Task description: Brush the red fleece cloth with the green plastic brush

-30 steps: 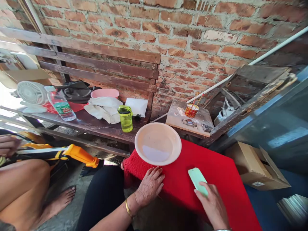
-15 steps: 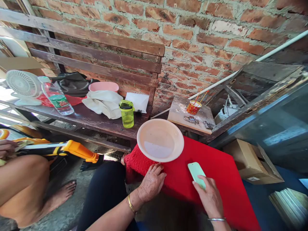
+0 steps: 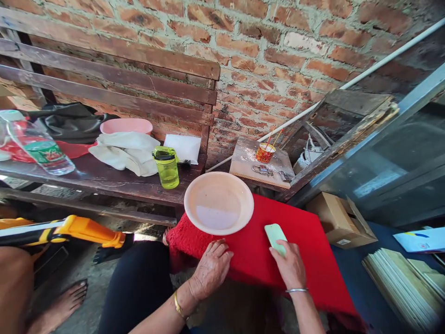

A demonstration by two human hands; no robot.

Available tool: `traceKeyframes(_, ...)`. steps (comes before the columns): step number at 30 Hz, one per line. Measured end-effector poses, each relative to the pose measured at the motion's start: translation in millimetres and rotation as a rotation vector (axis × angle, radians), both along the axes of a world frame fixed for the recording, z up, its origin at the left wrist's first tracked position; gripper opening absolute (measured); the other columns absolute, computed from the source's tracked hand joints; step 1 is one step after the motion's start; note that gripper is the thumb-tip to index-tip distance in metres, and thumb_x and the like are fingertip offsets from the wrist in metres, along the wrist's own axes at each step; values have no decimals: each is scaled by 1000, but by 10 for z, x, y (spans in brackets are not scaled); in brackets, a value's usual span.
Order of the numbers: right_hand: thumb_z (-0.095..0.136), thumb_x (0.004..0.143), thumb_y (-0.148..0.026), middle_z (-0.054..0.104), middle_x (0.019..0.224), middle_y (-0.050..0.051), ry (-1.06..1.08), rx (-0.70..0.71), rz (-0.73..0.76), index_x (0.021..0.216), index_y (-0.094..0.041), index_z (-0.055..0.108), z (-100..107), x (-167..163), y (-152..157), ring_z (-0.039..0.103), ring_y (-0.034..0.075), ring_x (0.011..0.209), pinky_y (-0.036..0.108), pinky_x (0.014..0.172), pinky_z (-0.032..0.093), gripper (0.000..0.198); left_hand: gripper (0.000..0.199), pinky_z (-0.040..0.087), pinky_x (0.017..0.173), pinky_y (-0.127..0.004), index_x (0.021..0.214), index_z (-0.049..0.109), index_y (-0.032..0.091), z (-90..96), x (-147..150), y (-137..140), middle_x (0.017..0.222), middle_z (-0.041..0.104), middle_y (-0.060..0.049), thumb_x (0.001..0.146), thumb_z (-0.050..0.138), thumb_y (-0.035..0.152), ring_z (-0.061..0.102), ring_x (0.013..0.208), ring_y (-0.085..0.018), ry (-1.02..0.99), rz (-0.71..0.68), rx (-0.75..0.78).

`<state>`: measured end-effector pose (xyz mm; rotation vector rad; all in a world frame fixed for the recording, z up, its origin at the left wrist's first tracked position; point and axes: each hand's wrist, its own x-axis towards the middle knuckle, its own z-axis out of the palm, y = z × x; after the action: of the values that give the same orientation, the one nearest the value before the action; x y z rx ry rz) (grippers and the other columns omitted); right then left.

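The left hand (image 3: 210, 269) is laid flat and open on the red cloth (image 3: 313, 260), while the right hand (image 3: 291, 265) is closed over the near end of a pale green bar (image 3: 274, 235) lying on that cloth. The bar is judged light, rigid and possibly slippery, best gripped across its long edges. Just beyond stands a shallow pink bowl (image 3: 219, 202).

Two hands, the left hand (image 3: 210, 269) and the right hand (image 3: 290, 266), are resting on one red cloth (image 3: 313, 260). One pale bowl (image 3: 219, 202) and one green phone (image 3: 274, 234) are lying there. One pink basin (image 3: 126, 125) and two bottles, green (image 3: 167, 167) and clear (image 3: 38, 148), are sitting behind.
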<state>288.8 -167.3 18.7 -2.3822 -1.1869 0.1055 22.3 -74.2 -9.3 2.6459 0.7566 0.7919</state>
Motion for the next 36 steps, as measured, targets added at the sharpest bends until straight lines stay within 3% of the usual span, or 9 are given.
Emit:
traceKeyframes(3, 55, 79, -53, 54, 92, 6, -32, 35, -72, 103, -24, 67, 44, 76, -33, 55, 25, 87, 39, 81, 48, 39, 30, 49, 95, -45, 110, 62, 23, 11, -10, -5, 107, 65, -8, 87, 49, 8, 56, 115, -27, -14, -24, 6)
traceKeyframes(10, 58, 81, -40, 57, 98, 4, -8, -6, 208, 101, -27, 67, -13, -444, 358, 59, 21, 88, 36, 84, 47, 26, 30, 49, 92, -42, 111, 61, 21, 34, -24, -10, 105, 66, -8, 86, 50, 7, 58, 111, -26, -72, -53, 89)
traceKeyframes(17, 57, 74, -59, 56, 73, 6, -102, -109, -289, 94, -27, 71, 185, 983, -762, 61, 27, 72, 43, 67, 50, 40, 30, 47, 93, -44, 113, 61, 21, -16, 30, 11, 108, 65, -8, 87, 52, 9, 57, 110, -27, -34, -26, 113)
traceKeyframes(20, 53, 76, -64, 53, 62, 9, -158, -133, -408, 89, -25, 72, 384, 1266, -1212, 58, 32, 62, 49, 59, 48, 46, 29, 46, 93, -45, 115, 61, 23, -72, 59, 32, 111, 63, -8, 88, 54, 12, 57, 107, -27, -3, 12, 103)
traceKeyframes(22, 52, 78, -65, 58, 72, 13, -195, -67, -323, 94, -23, 72, 425, 1077, -1265, 61, 35, 74, 50, 67, 50, 49, 27, 46, 92, -45, 115, 61, 22, -117, 76, 59, 111, 63, -9, 90, 54, 14, 57, 104, -27, 3, 30, 102)
traceKeyframes(26, 54, 83, -53, 60, 100, 10, -74, 80, 28, 103, -24, 68, 263, 97, -885, 63, 25, 90, 40, 83, 52, 38, 24, 46, 88, -44, 113, 63, 22, -201, 105, 118, 108, 62, -8, 92, 53, 16, 57, 98, -25, 17, 64, 131)
traceKeyframes(30, 59, 83, -35, 61, 103, 4, -63, -14, 278, 102, -31, 67, 97, -598, -501, 63, 22, 93, 37, 84, 50, 20, 24, 44, 87, -43, 113, 64, 23, -250, 119, 143, 108, 62, -8, 92, 53, 16, 57, 96, -25, 41, 104, 202)
traceKeyframes(33, 60, 81, -36, 63, 102, 4, -96, -49, 227, 102, -31, 67, 65, -340, -656, 64, 23, 92, 38, 81, 50, 22, 26, 43, 88, -42, 113, 65, 24, -259, 122, 142, 108, 63, -7, 92, 53, 16, 57, 97, -24, 55, 116, 236)
traceKeyframes(36, 55, 82, -47, 63, 89, 6, -114, -57, -11, 101, -29, 68, 47, 428, -1229, 66, 23, 75, 38, 67, 50, 29, 27, 42, 88, -42, 114, 65, 25, -247, 127, 128, 108, 63, -7, 92, 52, 16, 58, 97, -24, 67, 128, 236)
